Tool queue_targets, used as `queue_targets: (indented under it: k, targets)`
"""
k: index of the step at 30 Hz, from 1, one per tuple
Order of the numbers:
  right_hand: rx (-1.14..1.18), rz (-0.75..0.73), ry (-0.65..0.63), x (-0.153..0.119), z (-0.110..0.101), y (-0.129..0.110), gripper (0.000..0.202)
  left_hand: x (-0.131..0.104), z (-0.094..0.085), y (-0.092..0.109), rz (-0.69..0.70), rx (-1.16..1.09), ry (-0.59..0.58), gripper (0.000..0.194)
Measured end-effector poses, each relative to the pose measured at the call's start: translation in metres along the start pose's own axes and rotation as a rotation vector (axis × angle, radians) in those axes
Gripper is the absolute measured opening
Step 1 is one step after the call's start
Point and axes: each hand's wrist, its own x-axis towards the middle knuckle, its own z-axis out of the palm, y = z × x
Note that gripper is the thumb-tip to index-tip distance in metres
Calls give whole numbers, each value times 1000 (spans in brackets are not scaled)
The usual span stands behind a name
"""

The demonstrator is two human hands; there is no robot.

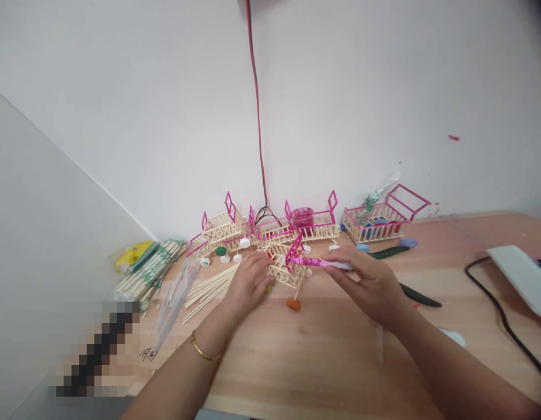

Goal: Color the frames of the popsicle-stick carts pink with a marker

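Observation:
A small cart of thin wooden sticks (284, 273), with a pink handle frame and bottle-cap wheels, is tilted on the table before me. My left hand (249, 280) grips the cart's left end, its fingers closed on the sticks. From the right, my right hand (370, 281) pinches a pink-stained paintbrush (313, 262) with a pale handle. The brush's tip is at the cart's pink frame; whether it touches is hard to tell. An orange cap wheel (293, 304) sticks out at the cart's near side. Behind it stands a jar of pink paint (302, 218).
Several finished-looking stick carts (226, 224) line the wall, and a larger one (375, 224) holds caps. Loose sticks (209, 291), clear strips (176, 300) and packaged sticks (154, 269) lie left. Dark green-handled pliers (419, 295), a black cable (493, 300) and a white box (522, 280) are right.

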Motion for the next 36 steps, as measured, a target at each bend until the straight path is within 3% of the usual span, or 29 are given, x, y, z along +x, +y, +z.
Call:
queue_targets:
  k: [26, 36]
  targets:
    - [-30, -14, -67, -1, 2, 0, 18, -1, -1, 1, -41, -4, -27, 27]
    - [10, -31, 8, 0, 0, -6, 16, -1, -1, 0, -41, -7, -35, 29]
